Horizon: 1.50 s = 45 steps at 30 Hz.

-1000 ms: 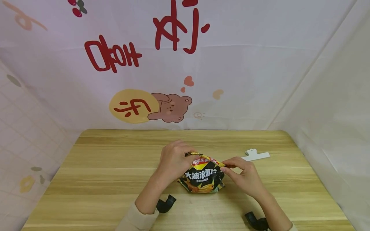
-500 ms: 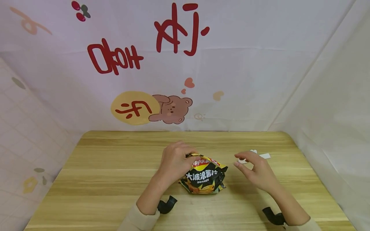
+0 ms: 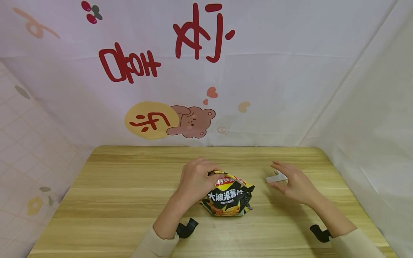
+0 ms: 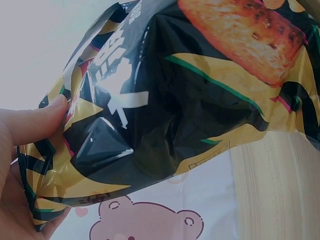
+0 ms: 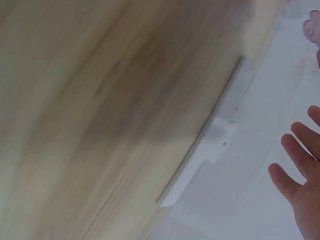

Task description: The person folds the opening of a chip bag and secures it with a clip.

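Observation:
A black and yellow potato chip bag (image 3: 227,197) rests on the table, its top edge pinched by my left hand (image 3: 196,181). In the left wrist view, the thumb (image 4: 42,120) presses the near face of the bag (image 4: 160,115), with the other fingers partly hidden behind it. My right hand (image 3: 295,182) hovers above a white sealing clip (image 3: 275,178), which it partly covers. From the right wrist, the clip (image 5: 205,145) shows as a long flat bar with a scalloped tab, lying on the wood. The right fingers (image 5: 300,155) are spread and apart from it.
A wood-patterned table (image 3: 135,200) extends around both hands. Behind it hangs a white printed cloth (image 3: 274,79), with more cloth at both sides. Black curved pieces (image 3: 187,228) sit by each wrist.
My right hand let go of the bag's right corner and moved right to the white clip. The left hand keeps its pinch on the bag, which stays in place.

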Each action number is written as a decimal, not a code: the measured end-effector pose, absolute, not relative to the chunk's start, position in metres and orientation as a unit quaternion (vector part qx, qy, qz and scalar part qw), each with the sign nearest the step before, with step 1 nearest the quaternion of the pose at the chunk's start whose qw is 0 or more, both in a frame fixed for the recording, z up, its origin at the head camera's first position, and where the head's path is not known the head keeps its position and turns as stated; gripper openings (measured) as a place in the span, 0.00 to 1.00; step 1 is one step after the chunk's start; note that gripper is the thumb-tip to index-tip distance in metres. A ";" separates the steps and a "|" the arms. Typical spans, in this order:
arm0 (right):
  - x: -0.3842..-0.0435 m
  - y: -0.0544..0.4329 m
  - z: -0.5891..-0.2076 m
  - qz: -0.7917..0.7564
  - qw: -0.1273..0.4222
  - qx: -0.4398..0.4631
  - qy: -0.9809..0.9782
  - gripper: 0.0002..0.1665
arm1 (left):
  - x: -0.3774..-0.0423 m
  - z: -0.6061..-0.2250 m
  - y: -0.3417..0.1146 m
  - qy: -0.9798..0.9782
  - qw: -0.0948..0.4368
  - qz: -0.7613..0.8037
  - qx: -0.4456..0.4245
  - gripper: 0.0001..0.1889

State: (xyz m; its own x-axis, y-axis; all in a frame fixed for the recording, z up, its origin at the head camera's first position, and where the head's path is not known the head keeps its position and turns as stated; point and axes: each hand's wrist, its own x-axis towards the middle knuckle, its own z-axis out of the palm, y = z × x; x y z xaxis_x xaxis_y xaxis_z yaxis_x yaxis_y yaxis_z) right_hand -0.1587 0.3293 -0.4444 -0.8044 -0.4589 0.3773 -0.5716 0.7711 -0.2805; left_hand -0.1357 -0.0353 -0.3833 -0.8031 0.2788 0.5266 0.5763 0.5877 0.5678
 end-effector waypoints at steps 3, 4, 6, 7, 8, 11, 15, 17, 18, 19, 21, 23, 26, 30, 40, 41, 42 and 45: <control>-0.163 0.336 -0.447 0.182 0.114 0.269 -0.939 0.42 | -0.136 -0.383 -0.036 -0.868 0.194 -0.383 -0.248 0.06; -0.165 0.337 -0.448 0.178 0.103 0.267 -0.942 0.44 | -0.136 -0.383 -0.036 -0.868 0.194 -0.384 -0.248 0.06; -0.167 0.341 -0.449 0.167 0.079 0.260 -0.948 0.46 | -0.136 -0.384 -0.036 -0.867 0.194 -0.385 -0.249 0.06; -0.168 0.342 -0.449 0.162 0.068 0.257 -0.950 0.47 | -0.136 -0.384 -0.036 -0.867 0.194 -0.385 -0.250 0.06; -0.169 0.343 -0.449 0.158 0.059 0.255 -0.952 0.48 | -0.136 -0.384 -0.037 -0.867 0.195 -0.385 -0.250 0.07; -0.173 0.346 -0.450 0.141 0.040 0.252 -0.957 0.50 | -0.136 -0.384 -0.037 -0.865 0.196 -0.387 -0.252 0.07; -0.177 0.350 -0.454 0.131 0.030 0.255 -0.958 0.48 | -0.136 -0.384 -0.037 -0.865 0.196 -0.386 -0.253 0.06; -0.178 0.352 -0.456 0.131 0.022 0.255 -0.958 0.46 | -0.136 -0.384 -0.037 -0.865 0.197 -0.385 -0.254 0.06; -0.179 0.353 -0.457 0.131 0.017 0.254 -0.958 0.46 | -0.135 -0.384 -0.037 -0.866 0.198 -0.383 -0.255 0.06; -0.180 0.355 -0.459 0.131 0.014 0.253 -0.959 0.44 | -0.135 -0.384 -0.037 -0.866 0.198 -0.382 -0.255 0.06; -0.182 0.357 -0.461 0.130 0.009 0.251 -0.959 0.42 | -0.135 -0.384 -0.037 -0.867 0.200 -0.379 -0.255 0.06; -0.184 0.359 -0.465 0.128 0.016 0.255 -0.958 0.40 | -0.135 -0.384 -0.037 -0.867 0.202 -0.376 -0.255 0.06; -0.187 0.362 -0.468 0.126 0.031 0.262 -0.956 0.35 | -0.135 -0.384 -0.036 -0.868 0.205 -0.372 -0.258 0.06; -0.189 0.363 -0.469 0.121 0.044 0.262 -0.956 0.31 | -0.135 -0.384 -0.036 -0.868 0.204 -0.372 -0.260 0.06; -0.184 0.365 -0.468 0.096 0.086 0.252 -0.959 0.25 | -0.136 -0.383 -0.036 -0.867 0.202 -0.374 -0.260 0.06; -0.183 0.366 -0.469 0.093 0.093 0.256 -0.958 0.27 | -0.135 -0.383 -0.036 -0.867 0.202 -0.374 -0.259 0.06; -0.182 0.366 -0.469 0.091 0.099 0.259 -0.956 0.28 | -0.135 -0.383 -0.036 -0.868 0.201 -0.374 -0.259 0.06; -0.178 0.367 -0.468 0.086 0.118 0.266 -0.953 0.33 | -0.135 -0.382 -0.036 -0.869 0.198 -0.375 -0.256 0.06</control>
State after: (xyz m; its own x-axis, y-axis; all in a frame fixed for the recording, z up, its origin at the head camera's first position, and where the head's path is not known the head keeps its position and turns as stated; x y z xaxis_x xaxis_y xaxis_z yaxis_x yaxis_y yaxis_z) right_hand -0.1779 0.3674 -0.4679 -0.8301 -0.4874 0.2709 -0.5279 0.8434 -0.0999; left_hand -0.1353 -0.0361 -0.3823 -0.7906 0.2963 0.5359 0.5931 0.5879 0.5501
